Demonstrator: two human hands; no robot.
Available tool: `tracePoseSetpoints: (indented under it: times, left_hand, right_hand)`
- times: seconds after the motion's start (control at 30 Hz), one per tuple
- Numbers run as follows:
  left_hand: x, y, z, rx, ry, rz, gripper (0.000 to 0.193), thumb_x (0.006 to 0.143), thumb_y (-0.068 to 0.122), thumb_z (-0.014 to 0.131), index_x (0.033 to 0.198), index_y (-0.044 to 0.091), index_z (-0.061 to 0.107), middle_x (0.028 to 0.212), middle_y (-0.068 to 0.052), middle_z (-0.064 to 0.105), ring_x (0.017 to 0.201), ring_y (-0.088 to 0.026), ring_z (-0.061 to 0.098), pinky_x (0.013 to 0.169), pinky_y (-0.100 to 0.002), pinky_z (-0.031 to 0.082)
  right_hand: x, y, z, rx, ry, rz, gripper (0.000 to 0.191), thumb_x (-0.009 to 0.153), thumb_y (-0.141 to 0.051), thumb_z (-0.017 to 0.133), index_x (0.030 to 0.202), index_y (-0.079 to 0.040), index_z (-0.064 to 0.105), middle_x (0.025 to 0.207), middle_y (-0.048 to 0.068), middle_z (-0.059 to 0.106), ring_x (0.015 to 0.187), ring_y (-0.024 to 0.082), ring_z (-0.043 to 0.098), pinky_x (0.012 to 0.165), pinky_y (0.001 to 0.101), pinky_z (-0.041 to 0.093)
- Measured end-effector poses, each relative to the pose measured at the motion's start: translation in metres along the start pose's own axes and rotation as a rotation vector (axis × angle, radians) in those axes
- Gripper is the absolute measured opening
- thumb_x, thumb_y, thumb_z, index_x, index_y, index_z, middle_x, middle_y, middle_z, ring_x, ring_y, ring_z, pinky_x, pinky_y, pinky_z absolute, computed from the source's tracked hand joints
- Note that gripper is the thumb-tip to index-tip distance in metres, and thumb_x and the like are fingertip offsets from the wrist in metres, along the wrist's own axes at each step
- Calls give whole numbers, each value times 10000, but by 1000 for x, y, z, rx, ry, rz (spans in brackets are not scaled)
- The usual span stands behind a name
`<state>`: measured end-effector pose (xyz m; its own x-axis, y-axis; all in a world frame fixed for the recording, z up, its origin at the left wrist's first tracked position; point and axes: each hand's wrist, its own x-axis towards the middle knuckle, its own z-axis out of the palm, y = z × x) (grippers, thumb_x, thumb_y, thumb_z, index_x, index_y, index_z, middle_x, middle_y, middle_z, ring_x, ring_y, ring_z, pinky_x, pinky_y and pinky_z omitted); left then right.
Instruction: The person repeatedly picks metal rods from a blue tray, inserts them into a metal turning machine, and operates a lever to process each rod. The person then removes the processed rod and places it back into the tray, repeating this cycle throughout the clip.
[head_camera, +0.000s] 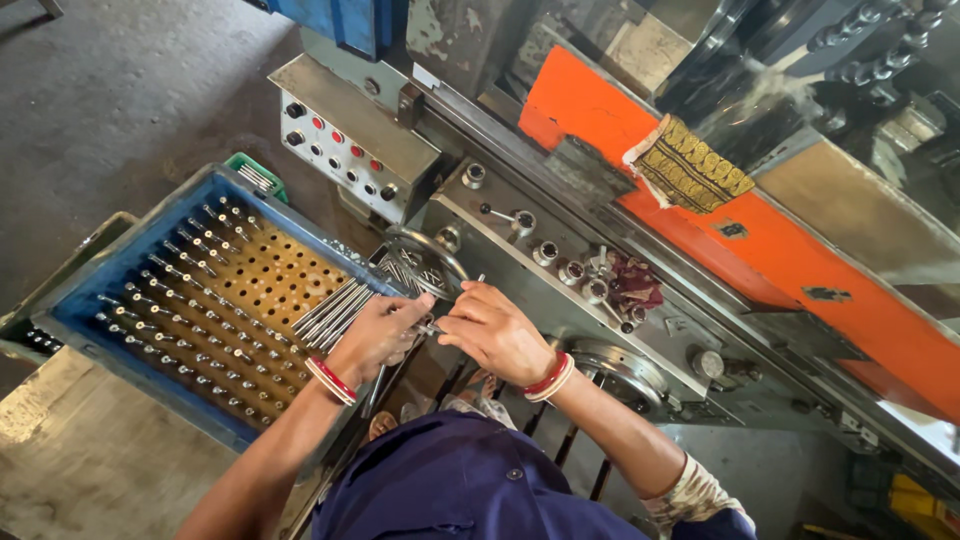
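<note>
Slim shiny metal rods (335, 312), bundled, clamped in left hand (375, 335); right hand (495, 330) pinching one.

We reach both arms forward and up from the lower edge of the view, forearms bare, a red-and-white bangle on each wrist. Our left hand (375, 330) is curled shut, fingers wrapped tight, knuckles turned toward the right hand. Our right hand (495, 330) lies just beside it, palm down, fingers bent and pinched at the tips, where the two hands meet. Our right elbow is bent out to the right.
</note>
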<state>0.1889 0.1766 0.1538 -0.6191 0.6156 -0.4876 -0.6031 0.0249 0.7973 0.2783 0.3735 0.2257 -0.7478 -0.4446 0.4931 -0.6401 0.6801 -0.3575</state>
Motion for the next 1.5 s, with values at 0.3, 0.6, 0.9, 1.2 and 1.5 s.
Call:
tracePoseSetpoints:
  times: [0.3, 0.6, 0.9, 1.2, 1.5]
  left_hand:
    - [0, 4, -3, -13, 15, 22, 431, 949, 412, 690, 729, 50, 610, 551, 78, 403, 399, -27, 312, 351, -231, 201]
    - [-2, -1, 9, 135, 15, 111, 348, 949, 328, 678, 760, 36, 709, 557, 48, 511, 455, -49, 399, 404, -252, 261]
    - [-19, 8, 11, 436, 24, 681, 305, 959, 177, 680, 720, 1, 613, 612, 49, 484, 627, -28, 409, 535, -259, 363]
    - [76, -23, 0, -276, 18, 261, 148, 973, 216, 672, 894, 92, 667, 737, 26, 586, 644, -81, 507, 581, -271, 411]
    - [143, 30, 17, -571, 90, 6, 143, 969, 352, 611, 1006, 215, 588, 777, 26, 565, 664, -134, 493, 609, -331, 452]
  right_hand:
    - [6, -11, -6, -77, -29, -21, 198, 879, -173, 778, 1025, -53, 720, 938, 63, 635, 985, 254, 644, 1123, 485, 478]
    - [6, -25, -12, 120, -164, 194, 260, 908, -240, 759, 769, -53, 645, 709, 85, 583, 709, 281, 607, 662, 416, 486]
    - [-6, -33, 9, 288, -53, 376, 492, 861, -266, 807, 545, -52, 496, 501, 79, 459, 419, 253, 479, 435, 375, 335]
    - [-4, -3, -23, -17, 267, 137, 477, 870, -183, 815, 566, -83, 462, 538, 69, 432, 487, 263, 473, 482, 401, 344]
    - [-148, 48, -142, -535, 409, 693, 139, 811, -176, 790, 854, -76, 704, 822, 79, 696, 755, 275, 699, 651, 381, 567]
